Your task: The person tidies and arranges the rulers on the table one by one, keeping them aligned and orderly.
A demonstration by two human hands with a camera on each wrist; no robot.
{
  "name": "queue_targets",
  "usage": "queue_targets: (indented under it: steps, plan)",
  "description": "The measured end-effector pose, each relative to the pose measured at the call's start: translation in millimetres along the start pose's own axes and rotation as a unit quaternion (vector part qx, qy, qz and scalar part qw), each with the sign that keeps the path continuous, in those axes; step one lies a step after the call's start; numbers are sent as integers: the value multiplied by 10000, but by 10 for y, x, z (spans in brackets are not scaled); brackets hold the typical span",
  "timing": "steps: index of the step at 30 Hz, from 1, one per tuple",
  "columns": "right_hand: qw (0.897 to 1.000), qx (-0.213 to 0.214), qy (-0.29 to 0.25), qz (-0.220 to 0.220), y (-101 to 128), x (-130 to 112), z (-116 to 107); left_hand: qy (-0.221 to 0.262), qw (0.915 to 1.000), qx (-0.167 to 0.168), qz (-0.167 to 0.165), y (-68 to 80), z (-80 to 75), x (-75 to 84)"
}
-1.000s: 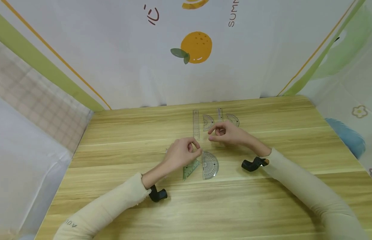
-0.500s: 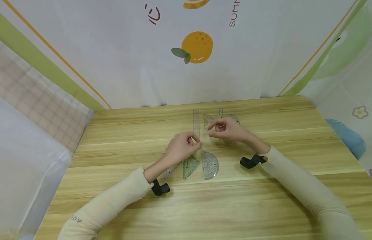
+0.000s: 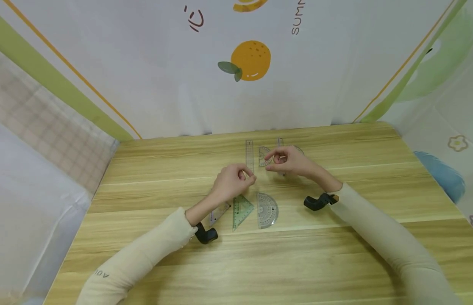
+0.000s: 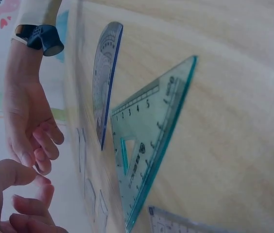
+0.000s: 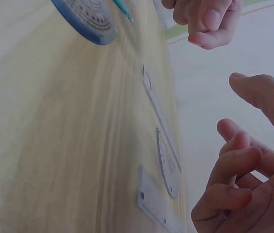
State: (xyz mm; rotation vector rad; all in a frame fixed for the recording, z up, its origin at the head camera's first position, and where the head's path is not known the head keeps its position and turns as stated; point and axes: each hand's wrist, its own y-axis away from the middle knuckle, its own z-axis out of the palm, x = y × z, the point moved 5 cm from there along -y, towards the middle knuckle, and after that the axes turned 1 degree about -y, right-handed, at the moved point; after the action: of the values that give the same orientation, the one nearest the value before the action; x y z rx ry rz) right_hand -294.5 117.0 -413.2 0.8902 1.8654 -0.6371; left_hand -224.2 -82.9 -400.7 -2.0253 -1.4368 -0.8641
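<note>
Both hands have drifted away from the person toward the far row of rulers since the earlier frames, uncovering more of the near group. On the pale, streaky-grained wooden table [image 3: 335, 237], going left to right, the near group holds a small clear plastic set square [image 3: 220, 212] lying beside the left wrist, a translucent green plastic triangle with printed scale and a small cut-out [image 3: 241, 209], and a clear semicircular protractor with a blue-tinted edge [image 3: 267, 209]; all three lie flat, close together but apart from the hands. The left hand [image 3: 233, 182] hovers above the table just beyond the green triangle, its fingers curled in with thumb and fingertips nearly meeting, and nothing is visible between them. Farther back lie a long clear straight ruler [image 3: 249, 156], a small clear protractor [image 3: 264, 155] just beside it, and a second clear ruler [image 3: 279, 143] whose lower part is hidden. The right hand [image 3: 287, 161] hangs over that far pair, fingers loosely bent and thumb apart, holding nothing that the wrist view shows; a further protractor seems to peek out behind it. Judging by the layout, the far pieces already look sorted into a neat row, while the three near pieces seem left to handle.
</note>
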Motion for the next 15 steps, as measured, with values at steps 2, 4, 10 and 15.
queue_targets:
  steps: [2,4,10,15]
  plan:
    - [10000,19,39,-32,-13,7,-7,36,10000,-9,-35,-20,1,-9]
    - [10000,24,52,-65,-25,13,-13,51,9999,-30,-89,-37,3,-16]
    - [10000,-6,49,-43,-61,14,-29,147,9996,-100,-230,-88,9,-26]
    - [10000,-27,93,12,-103,38,-40,276,9990,-149,-309,-128,18,-38]
